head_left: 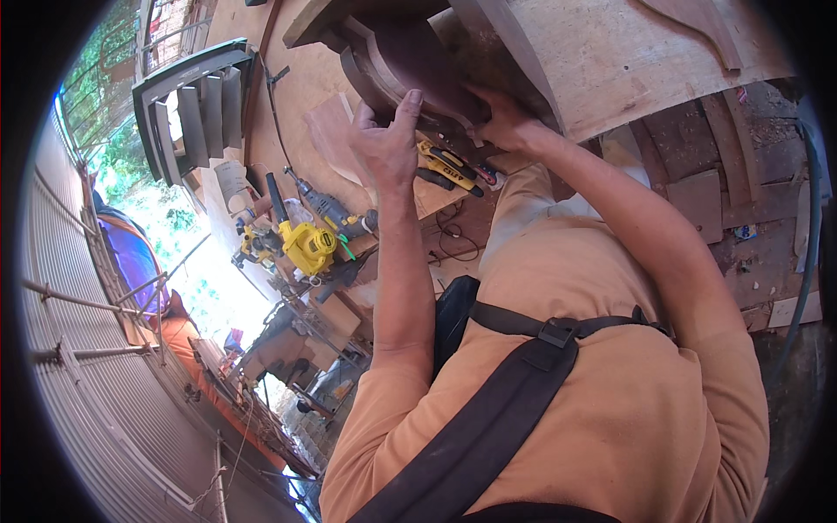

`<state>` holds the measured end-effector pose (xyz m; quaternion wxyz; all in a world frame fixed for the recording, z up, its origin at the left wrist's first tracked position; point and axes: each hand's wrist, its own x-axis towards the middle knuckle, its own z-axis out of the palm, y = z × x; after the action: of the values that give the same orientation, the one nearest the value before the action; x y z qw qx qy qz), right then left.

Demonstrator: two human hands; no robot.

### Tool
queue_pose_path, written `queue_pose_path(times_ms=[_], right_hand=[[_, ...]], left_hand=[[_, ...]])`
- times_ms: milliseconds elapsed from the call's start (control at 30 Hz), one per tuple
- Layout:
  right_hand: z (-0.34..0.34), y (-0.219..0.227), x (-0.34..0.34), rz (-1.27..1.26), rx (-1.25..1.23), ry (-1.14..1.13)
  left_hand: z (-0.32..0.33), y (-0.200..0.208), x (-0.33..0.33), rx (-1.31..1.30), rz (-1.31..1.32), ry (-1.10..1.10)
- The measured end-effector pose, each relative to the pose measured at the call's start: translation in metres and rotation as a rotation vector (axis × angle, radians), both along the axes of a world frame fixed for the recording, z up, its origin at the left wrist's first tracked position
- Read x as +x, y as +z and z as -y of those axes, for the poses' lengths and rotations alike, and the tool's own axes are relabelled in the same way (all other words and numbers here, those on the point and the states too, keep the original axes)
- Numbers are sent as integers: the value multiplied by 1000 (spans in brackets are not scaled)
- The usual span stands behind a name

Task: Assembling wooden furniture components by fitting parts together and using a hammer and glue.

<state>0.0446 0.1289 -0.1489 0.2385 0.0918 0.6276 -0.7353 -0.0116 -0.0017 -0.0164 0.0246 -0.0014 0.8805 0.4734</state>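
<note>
A curved, dark brown wooden piece (417, 59) with a shaped edge stands at the top middle of the head view. My left hand (388, 139) grips its near left edge, thumb raised against the front and the other fingers partly hidden behind. At its lower right corner, my right hand (506, 124) is closed around the edge, with some fingertips out of sight in the shadow. A flat reddish board (331, 139) lies just left of my left hand. Between my forearms rests a yellow and black hand tool (449, 166).
A yellow blower (307, 248) and a grey-blue power tool (327, 209) lie to the left, with cords nearby. Beyond them leans a slatted dark frame (200, 113). A curved wooden strip (697, 30) lies on the plywood at right. Wood offcuts (689, 192) and a hose (811, 192) are at far right.
</note>
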Motion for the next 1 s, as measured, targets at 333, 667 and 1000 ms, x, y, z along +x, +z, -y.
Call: queue_pose_path(times_ms=[333, 667, 1000], right_hand=[[11, -10, -3, -52, 62, -127], [18, -29, 0, -119, 70, -143], [12, -19, 3, -194, -10, -184]], left_hand=[[-4, 4, -28, 47, -16, 38], [-13, 14, -29, -2, 31, 27], [-14, 15, -26, 116, 56, 33]])
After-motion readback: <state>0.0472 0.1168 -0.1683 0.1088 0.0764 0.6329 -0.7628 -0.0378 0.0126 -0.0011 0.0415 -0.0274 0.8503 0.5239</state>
